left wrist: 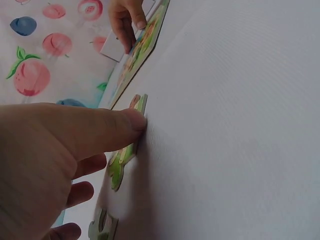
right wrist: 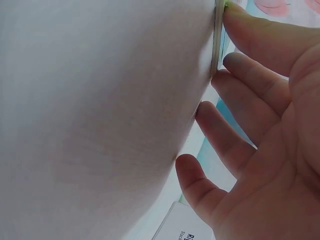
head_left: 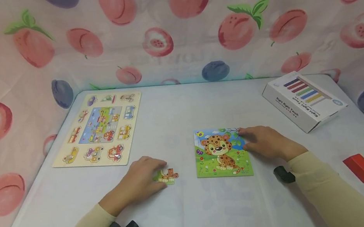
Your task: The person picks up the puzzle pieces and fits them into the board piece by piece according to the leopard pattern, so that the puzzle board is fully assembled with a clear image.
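Observation:
In the head view, my left hand (head_left: 142, 178) holds a small jigsaw piece (head_left: 168, 176) with orange spotted fur and green grass between thumb and index finger, low over the table. The left wrist view shows the thumb along that piece's edge, and a second piece (left wrist: 103, 227) by the lower fingers. Right of it lies a square leopard puzzle board (head_left: 222, 162) on green and blue. My right hand (head_left: 266, 142) touches its right edge, thumb (right wrist: 250, 32) at the board and the other fingers (right wrist: 220, 132) spread loosely, their tips at the tabletop.
A wooden vehicle puzzle board (head_left: 63, 162) lies at the back left. At the back right is a white box (head_left: 302, 105) marked "Right Right Touch". A red block (head_left: 362, 167) sits near the right edge. Fruit-patterned cloth (head_left: 189, 45) rises behind the white table (head_left: 181, 105).

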`<state>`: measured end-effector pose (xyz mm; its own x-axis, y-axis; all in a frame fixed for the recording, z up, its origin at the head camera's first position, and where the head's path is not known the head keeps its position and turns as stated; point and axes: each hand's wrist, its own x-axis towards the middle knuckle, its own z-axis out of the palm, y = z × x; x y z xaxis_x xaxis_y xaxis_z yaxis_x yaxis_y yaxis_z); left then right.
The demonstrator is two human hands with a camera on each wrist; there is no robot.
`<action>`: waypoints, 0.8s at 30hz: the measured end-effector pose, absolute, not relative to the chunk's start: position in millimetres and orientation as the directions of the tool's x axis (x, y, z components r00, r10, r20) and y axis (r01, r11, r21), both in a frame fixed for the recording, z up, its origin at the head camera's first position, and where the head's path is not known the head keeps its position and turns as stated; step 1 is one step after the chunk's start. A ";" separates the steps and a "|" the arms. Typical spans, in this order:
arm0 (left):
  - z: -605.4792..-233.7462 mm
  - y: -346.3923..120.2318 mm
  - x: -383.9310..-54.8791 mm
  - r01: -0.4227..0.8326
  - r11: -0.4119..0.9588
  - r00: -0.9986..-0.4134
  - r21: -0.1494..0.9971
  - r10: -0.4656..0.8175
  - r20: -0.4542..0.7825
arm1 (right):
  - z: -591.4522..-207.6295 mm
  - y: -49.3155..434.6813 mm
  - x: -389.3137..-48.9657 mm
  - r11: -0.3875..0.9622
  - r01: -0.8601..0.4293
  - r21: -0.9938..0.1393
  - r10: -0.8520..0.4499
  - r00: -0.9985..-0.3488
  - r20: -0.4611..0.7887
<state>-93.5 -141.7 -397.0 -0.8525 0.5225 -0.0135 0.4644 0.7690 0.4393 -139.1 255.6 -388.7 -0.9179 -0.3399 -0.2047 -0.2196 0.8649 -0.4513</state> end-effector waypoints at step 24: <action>-401.1 -145.5 -90.0 0.474 0.771 -0.864 0.425 0.501 0.055 | -387.6 255.2 -137.8 0.864 -0.227 -0.450 -0.345 -0.917 -0.199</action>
<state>-90.0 -145.5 -401.1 -0.8636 0.5012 0.0552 0.4745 0.7708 0.4252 -137.8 255.2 -387.6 -0.9173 -0.3448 -0.1993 -0.2270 0.8638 -0.4498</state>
